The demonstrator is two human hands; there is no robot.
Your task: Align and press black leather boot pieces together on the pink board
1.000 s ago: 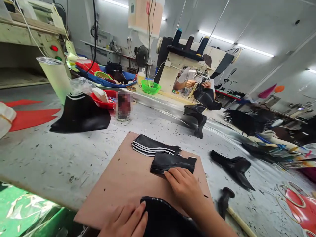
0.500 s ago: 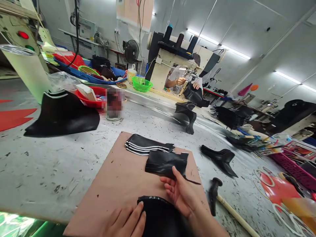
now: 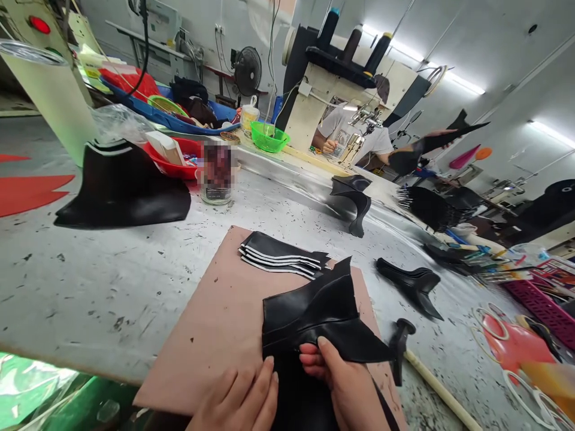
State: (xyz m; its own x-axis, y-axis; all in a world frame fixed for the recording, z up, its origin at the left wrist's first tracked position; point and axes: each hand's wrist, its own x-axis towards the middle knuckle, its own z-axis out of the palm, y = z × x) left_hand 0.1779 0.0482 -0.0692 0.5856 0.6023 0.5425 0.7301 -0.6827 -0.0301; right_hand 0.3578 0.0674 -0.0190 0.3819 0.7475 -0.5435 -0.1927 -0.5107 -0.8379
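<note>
Upper black piece [image 3: 309,308], just beyond right grip [image 3: 345,383], is pinched by it at lower edge. Lower black piece [image 3: 299,395], between both grips, is touched by left grip [image 3: 242,395]; whether closed, cannot be told. White-striped pieces [image 3: 283,251] are stacked farther beyond; hammer [image 3: 417,366] is laid right of right grip.

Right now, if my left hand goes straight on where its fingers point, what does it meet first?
Your left hand would probably meet the upper black piece held by the right hand; its corner lies just past the fingertips, though depth is unclear.
</note>
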